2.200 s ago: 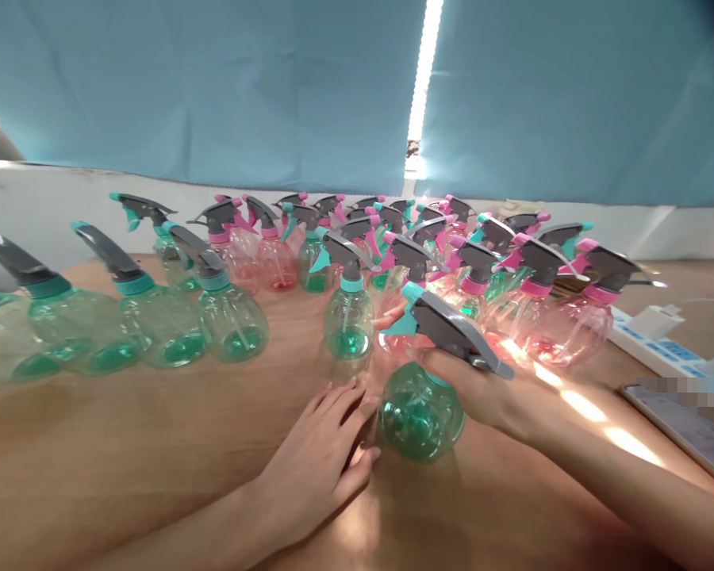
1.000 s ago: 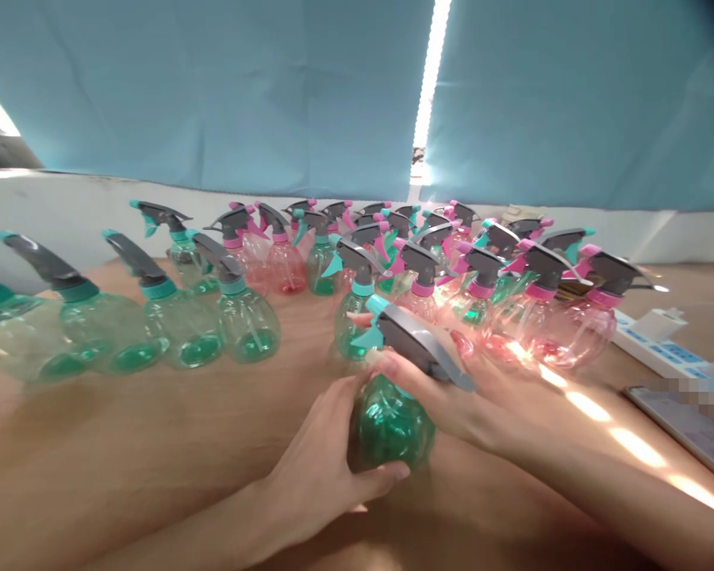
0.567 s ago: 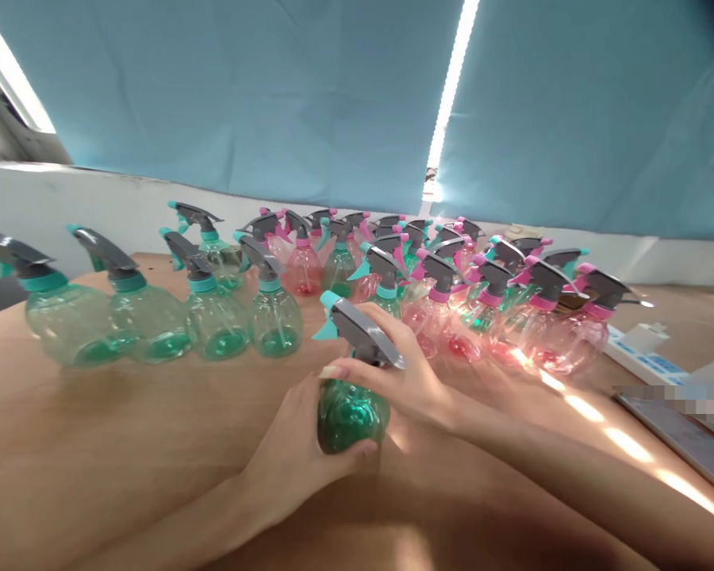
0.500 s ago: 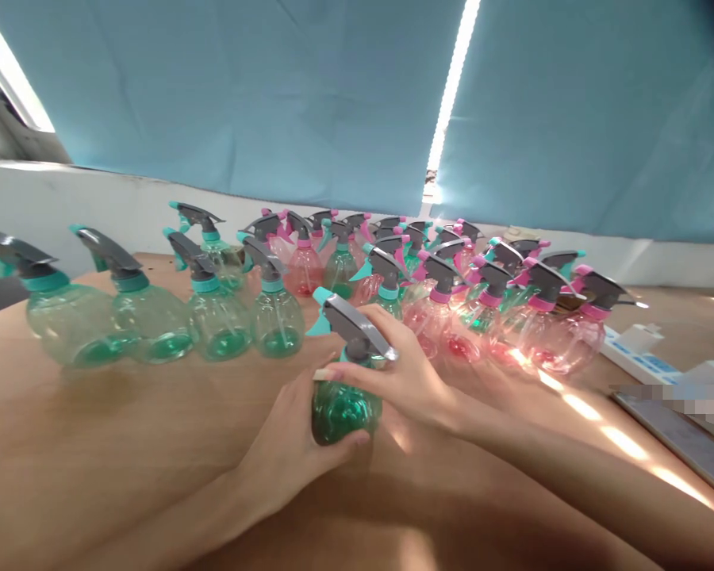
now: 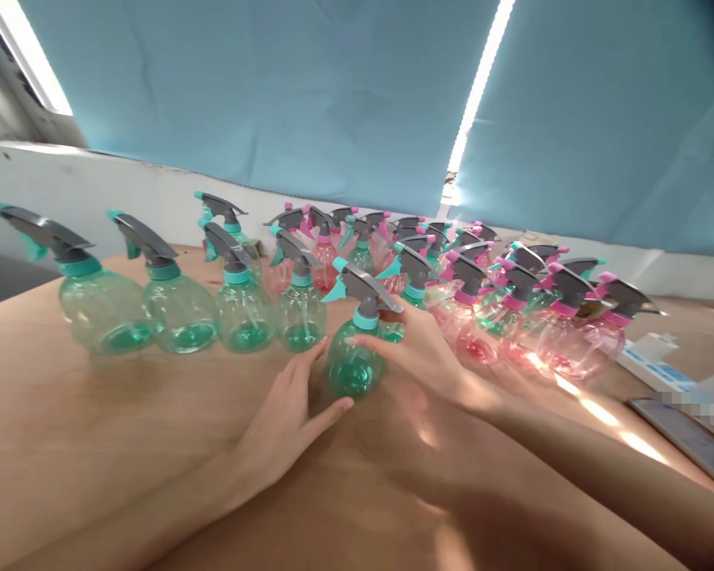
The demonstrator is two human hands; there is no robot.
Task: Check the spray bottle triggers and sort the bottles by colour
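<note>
A green spray bottle [image 5: 357,365] with a grey and teal trigger head stands upright before me at the right end of a row of green bottles. My right hand [image 5: 422,349] grips its body from the right, thumb across the front and fingers hidden behind. Just left of it, my left hand [image 5: 291,420] is open, thumb and fingers spread, its fingertips close to the bottle's side. The nearest neighbour on the left is another green spray bottle [image 5: 301,317].
More green spray bottles [image 5: 182,313] line up to the left. Several pink spray bottles [image 5: 595,341] crowd the right and back, mixed with green ones. A white power strip [image 5: 654,361] and a dark flat device [image 5: 684,432] lie at the right. Blue curtain [image 5: 274,103] hangs behind the table.
The held bottle has moved away from me toward the row and now stands straighter. My left hand has opened off its body, and my right hand has slid lower from the neck. The view shifted slightly.
</note>
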